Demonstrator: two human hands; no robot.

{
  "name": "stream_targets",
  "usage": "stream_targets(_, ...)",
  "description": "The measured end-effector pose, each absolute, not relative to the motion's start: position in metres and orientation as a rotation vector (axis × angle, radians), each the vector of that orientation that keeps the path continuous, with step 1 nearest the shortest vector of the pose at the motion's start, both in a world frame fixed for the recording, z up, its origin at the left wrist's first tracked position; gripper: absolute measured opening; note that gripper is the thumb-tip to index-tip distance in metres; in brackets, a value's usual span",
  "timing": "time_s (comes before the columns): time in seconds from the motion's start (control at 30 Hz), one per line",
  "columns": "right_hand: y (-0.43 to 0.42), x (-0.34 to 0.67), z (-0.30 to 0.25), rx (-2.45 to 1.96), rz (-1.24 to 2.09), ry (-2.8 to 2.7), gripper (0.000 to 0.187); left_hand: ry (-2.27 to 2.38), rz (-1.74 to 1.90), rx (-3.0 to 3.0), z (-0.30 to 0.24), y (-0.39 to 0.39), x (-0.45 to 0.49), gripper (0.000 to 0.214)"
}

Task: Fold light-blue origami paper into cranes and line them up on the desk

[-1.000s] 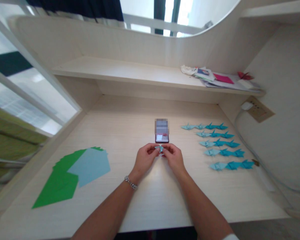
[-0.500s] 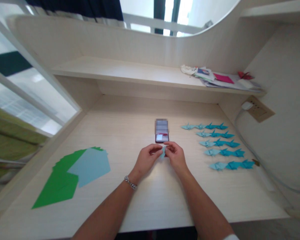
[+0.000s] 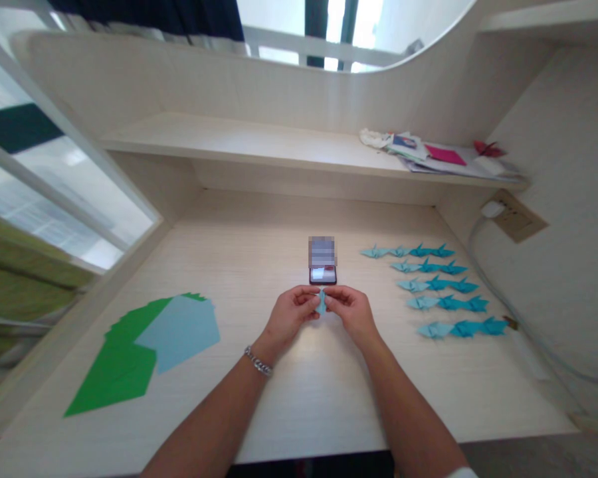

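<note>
My left hand (image 3: 292, 315) and my right hand (image 3: 351, 311) meet above the middle of the pale wooden desk (image 3: 289, 398). Both pinch a small, partly folded piece of light blue paper (image 3: 321, 303) between their fingertips. A silver bracelet sits on my left wrist. Just beyond the hands a phone (image 3: 323, 261) stands propped up, its screen lit.
Rows of folded blue paper cranes (image 3: 436, 287) lie to the right. A fan of green and light blue paper sheets (image 3: 144, 345) lies at the left. A shelf at the back holds papers and a red crane (image 3: 488, 150). A wall socket with a white cable (image 3: 508, 216) is at the right.
The hands have shifted slightly and turned the small blue paper from flat between the fingers to standing upright. Nothing else on the desk has moved.
</note>
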State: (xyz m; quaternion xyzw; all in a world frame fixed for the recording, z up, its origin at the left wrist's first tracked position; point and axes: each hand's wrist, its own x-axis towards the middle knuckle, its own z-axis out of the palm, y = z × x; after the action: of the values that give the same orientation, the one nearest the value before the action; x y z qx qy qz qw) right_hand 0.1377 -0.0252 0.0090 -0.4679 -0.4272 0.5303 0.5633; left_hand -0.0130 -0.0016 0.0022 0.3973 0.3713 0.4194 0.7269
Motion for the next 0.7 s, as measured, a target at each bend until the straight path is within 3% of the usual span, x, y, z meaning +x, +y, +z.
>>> stream_targets(0.4, -0.024, 0.143, 0.004, -1.216, 1.161, -1.138, 0.026, 0.924, 0.927, 1.045, 0.001, -0.001, -0.011, 0.03)
stream_targets(0.7, -0.028, 0.144, 0.016, -0.985, 1.372, -1.059, 0.035, 0.806, 0.957, 0.857, 0.001, -0.001, -0.011, 0.032)
